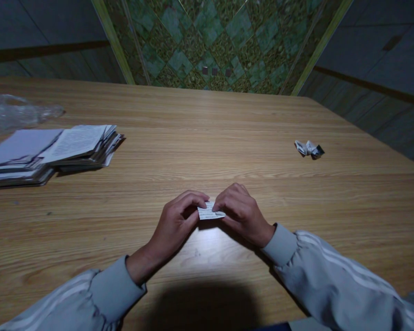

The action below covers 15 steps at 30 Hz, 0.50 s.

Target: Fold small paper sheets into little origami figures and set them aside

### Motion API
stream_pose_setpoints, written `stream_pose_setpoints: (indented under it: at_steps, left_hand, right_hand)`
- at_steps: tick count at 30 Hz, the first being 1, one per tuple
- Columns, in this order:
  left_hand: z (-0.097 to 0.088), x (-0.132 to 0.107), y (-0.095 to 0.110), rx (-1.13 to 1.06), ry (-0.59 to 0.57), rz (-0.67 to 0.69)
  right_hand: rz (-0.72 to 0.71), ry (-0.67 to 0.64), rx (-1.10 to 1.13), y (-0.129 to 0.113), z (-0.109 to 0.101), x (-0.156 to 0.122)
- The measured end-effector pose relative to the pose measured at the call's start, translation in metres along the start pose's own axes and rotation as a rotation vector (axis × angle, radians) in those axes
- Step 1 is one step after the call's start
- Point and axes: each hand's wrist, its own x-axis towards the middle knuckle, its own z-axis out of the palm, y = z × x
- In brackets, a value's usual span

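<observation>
A small folded piece of printed paper (209,212) lies on the wooden table (207,138) near its front edge. My left hand (177,223) pinches its left end with curled fingers. My right hand (239,211) grips the right end, fingers bent over it. Most of the paper is hidden under my fingers. Both arms wear grey sleeves with white stripes.
Stacks of printed paper sheets (51,154) sit at the left of the table, with a crumpled clear plastic bag (14,112) behind them. A small folded paper object (309,149) lies at the right. A green patterned floor shows beyond the far edge.
</observation>
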Motion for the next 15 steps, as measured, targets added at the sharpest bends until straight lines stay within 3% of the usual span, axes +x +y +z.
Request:
stream_pose_setpoints:
  at_steps: [7, 15]
  left_hand:
    - [-0.0016, 0.0004, 0.0033, 0.387, 0.005, 0.179]
    - [0.0004, -0.0059, 0.0003, 0.744, -0.246, 0.188]
  right_hand:
    - [-0.107, 0.008, -0.365, 0.0028, -0.0008, 0.0005]
    - [-0.080, -0.168, -0.497, 0.0030, 0.0073, -0.0021]
